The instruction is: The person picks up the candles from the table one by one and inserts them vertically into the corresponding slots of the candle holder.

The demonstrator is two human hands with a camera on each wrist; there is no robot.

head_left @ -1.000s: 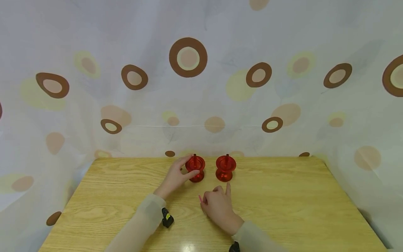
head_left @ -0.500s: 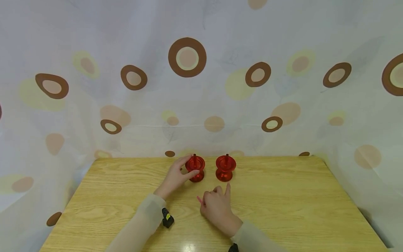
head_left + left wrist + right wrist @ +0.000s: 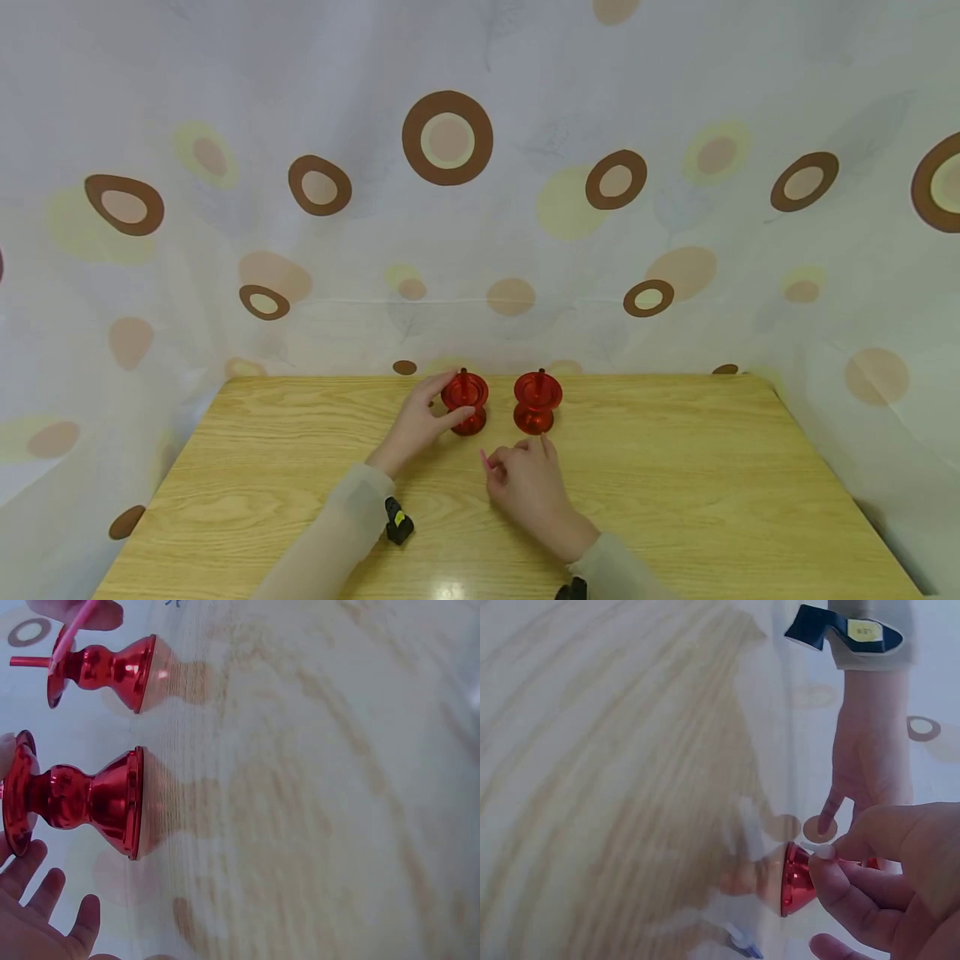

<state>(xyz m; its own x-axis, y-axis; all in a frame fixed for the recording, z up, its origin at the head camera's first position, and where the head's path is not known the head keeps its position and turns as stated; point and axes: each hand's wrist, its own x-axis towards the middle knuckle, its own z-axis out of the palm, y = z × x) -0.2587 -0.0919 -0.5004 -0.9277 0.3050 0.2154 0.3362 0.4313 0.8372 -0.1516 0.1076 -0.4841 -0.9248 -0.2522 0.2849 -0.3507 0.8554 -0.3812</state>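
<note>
Two shiny red pedestal candle holders stand upright on the table, each with a short central stem rising from its dish. My left hand point(image 3: 415, 423) holds the left candle holder point(image 3: 468, 423) by its dish, thumb in front and fingers behind. In the left wrist view, fingertips touch the rim of this near candle holder point(image 3: 71, 796). My right hand point(image 3: 531, 487) pinches a thin pink stick point(image 3: 484, 457) between thumb and finger, just in front of the right candle holder point(image 3: 534, 417). The left wrist view shows the pink stick point(image 3: 73, 631) overlapping the farther holder's dish.
The light wood table point(image 3: 675, 483) ends at a pale curtain point(image 3: 510, 208) with brown ring patterns, which also hangs along both sides. A black wrist strap point(image 3: 399, 521) sits on the left sleeve. A small blue-and-white thing point(image 3: 742, 943) shows low in the right wrist view.
My right hand has shifted slightly forward and to the right with the pink stick, and its outstretched finger has drawn in. The left hand and both candle holders stay in place.
</note>
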